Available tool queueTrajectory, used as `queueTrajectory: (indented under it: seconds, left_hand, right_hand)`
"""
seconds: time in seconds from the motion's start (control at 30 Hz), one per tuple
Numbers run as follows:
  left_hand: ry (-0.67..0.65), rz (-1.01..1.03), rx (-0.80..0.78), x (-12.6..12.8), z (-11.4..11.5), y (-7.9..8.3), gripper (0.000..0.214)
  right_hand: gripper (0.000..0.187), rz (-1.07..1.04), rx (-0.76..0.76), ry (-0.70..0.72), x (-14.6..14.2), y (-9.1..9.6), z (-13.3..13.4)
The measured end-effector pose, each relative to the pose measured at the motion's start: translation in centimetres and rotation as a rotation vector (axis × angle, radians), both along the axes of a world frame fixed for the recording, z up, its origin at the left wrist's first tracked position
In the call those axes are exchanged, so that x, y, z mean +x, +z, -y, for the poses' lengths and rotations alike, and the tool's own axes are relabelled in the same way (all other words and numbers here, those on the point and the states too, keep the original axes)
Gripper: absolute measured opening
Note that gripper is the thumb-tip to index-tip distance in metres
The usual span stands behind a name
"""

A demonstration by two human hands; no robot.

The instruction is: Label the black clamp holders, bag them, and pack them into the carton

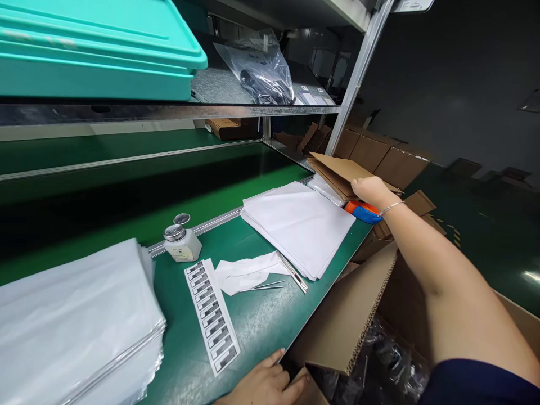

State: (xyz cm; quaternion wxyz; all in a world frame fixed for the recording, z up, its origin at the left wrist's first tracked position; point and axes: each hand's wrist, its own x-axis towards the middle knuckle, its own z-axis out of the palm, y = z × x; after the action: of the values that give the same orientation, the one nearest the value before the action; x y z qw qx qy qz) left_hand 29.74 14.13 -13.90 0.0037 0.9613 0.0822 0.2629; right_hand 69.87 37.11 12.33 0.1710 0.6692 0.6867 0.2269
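My right hand (371, 191) reaches far out to the right corner of the bench, its fingers closed on the edge of a flat cardboard sheet (348, 169). The sheet is tilted up over more cardboard and some clear plastic. Just below that hand sits an orange and blue roll (363, 212). At the near bench edge my left hand (264, 383) rests with its fingers apart, next to a flap of an open carton (346, 315). Clear plastic bags (392, 354) lie inside the carton.
On the green bench are a stack of white sheets (299, 225), a label strip (213, 318), a white pump bottle (183, 244), a cutter knife (292, 272), tweezers (264, 286) and a pile of plastic bags (76, 320). A shelf above holds a teal bin (97, 73).
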Motion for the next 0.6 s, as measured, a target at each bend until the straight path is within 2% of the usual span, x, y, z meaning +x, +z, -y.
queueTrajectory:
  seconds: [0.1, 0.2, 0.37, 0.47, 0.6]
  left_hand:
    - [0.001, -0.012, -0.051, 0.0, 0.1, 0.4, 0.03]
    - [-0.038, -0.123, -0.151, -0.4, 0.1, 2.1, 0.04]
    - [-0.061, -0.278, -0.234, -0.9, 0.0, 4.6, 0.051]
    - [-0.057, -0.336, -0.225, -0.9, 0.1, 5.0, 0.052]
    - [-0.047, -0.326, -0.224, -0.8, 0.2, 4.8, 0.048]
  right_hand:
    - [0.034, 0.043, 0.185, 0.059, -1.0, 1.9, 2.7]
    - [0.035, 0.018, 0.435, 0.092, -2.1, 3.1, 4.8]
    - [0.033, -0.279, 0.719, 0.005, -2.2, 4.6, 5.1]
    - [0.035, -0.45, 0.785, -0.032, -2.0, 4.6, 4.9]
    - [0.039, -0.448, 0.67, 0.137, -2.9, 3.5, 5.0]
